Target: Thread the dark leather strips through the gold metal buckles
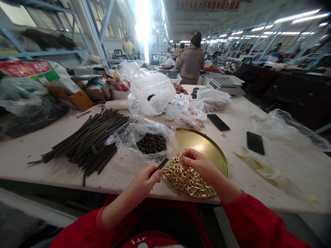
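My left hand [148, 177] is closed on a dark strap [162, 163], whose free end points up and to the right. Over the gold tray [199, 139], my right hand [195, 162] pinches a small gold buckle, mostly hidden by the fingertips. Beneath it, a heap of gold rectangular buckles [190, 181] covers the near left part of the tray. An opened clear plastic bag [126, 137] just beyond my left hand holds many small dark pieces [151, 143]. To the left lies a spread pile of long dark straps [88, 141].
Two black phones [218, 122] [255, 143] lie on the right of the table [240, 113]. White plastic bags [152, 93] stand at the back. A yellowish strip [261, 168] and clear film [287, 127] lie at right. A co-worker [190, 62] stands beyond, facing away.
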{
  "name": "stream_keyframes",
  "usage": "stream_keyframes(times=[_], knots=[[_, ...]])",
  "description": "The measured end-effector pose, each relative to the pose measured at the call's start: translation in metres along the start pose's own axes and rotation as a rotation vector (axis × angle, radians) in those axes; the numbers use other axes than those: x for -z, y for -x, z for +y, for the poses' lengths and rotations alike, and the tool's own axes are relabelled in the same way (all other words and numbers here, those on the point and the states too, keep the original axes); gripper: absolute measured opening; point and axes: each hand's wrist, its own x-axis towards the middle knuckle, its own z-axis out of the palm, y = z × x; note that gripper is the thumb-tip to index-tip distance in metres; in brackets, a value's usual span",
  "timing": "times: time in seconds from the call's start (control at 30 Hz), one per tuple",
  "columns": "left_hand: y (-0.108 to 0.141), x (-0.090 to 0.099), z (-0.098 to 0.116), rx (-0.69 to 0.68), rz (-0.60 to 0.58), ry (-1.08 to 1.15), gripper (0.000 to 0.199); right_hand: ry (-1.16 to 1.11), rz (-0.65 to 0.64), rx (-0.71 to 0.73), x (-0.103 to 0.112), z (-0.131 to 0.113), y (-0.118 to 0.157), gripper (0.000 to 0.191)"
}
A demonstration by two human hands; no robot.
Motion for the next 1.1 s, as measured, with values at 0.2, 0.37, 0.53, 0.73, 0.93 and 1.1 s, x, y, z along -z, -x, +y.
stream_keyframes(times=[0.2, 0.37, 0.53, 0.73, 0.93, 1.1], knots=[[-0.002, 0.003, 0.003, 0.011, 0.068, 0.083, 0.023, -0.465, -0.091, -0.08, -0.063, -0.023, 0.03, 0.03], [0.01, 0.008, 0.0, 0.24, -0.003, 0.324, 0.022, -0.59, -0.208, -0.159, -0.078, -0.018, 0.037, 0.027], [0.018, 0.009, 0.0, 0.24, -0.004, 0.379, 0.017, -0.641, -0.236, -0.207, -0.083, -0.015, 0.044, 0.021], [0.024, 0.009, -0.007, 0.179, 0.004, 0.321, 0.015, -0.752, -0.265, -0.309, -0.09, -0.018, 0.051, 0.021], [0.029, 0.011, -0.006, 0.024, 0.116, 0.074, 0.016, -0.825, -0.29, -0.355, -0.095, -0.019, 0.05, 0.029], [0.036, 0.008, -0.003, -0.026, 0.185, -0.123, 0.013, -0.78, -0.281, -0.35, -0.098, -0.019, 0.05, 0.018]])
